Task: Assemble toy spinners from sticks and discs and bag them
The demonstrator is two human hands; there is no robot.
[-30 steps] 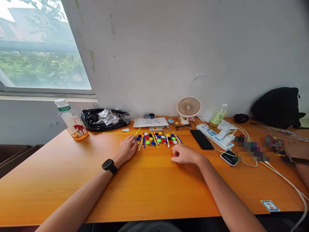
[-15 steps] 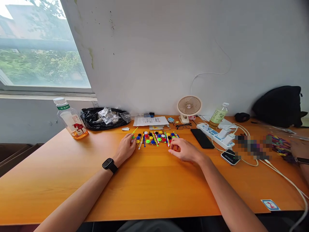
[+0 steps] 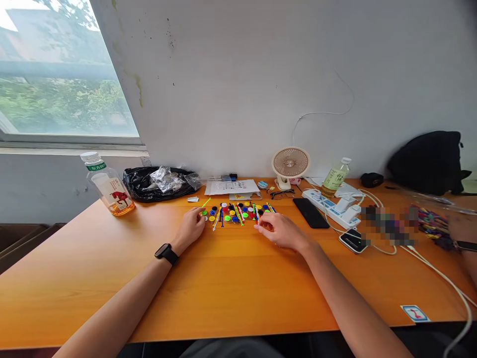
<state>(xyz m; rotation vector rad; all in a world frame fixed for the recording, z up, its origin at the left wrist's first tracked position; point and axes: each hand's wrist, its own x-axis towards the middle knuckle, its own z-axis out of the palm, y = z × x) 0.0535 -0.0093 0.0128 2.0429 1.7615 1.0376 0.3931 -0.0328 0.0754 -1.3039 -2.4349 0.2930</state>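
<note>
Small round counters [image 3: 232, 213] in several colours lie in a cluster, with thin coloured plastic sticks [image 3: 222, 217] among them. At the cluster's left end is my left hand [image 3: 192, 226], fingers curled; a thin yellow-green stick [image 3: 206, 202] points up from its fingertips. My right hand [image 3: 282, 229] hovers low over the right end, thumb and fingers drawn together. Whatever lies between those fingers is too small or hidden to make out. A bit of red shows near its fingertips and beneath the palm.
Behind the pieces are papers [image 3: 231, 187], glasses [image 3: 282, 194] and a small fan [image 3: 290, 164]. A bottle [image 3: 114, 191] and black bag [image 3: 160, 184] stand left. Rightward lie a phone [image 3: 310, 213], power strip [image 3: 331, 209], cables and another person's hand [image 3: 462, 231].
My right hand has shifted slightly left, its fingers closer together. My left hand has drawn slightly left. The whole view has shifted a little too.
</note>
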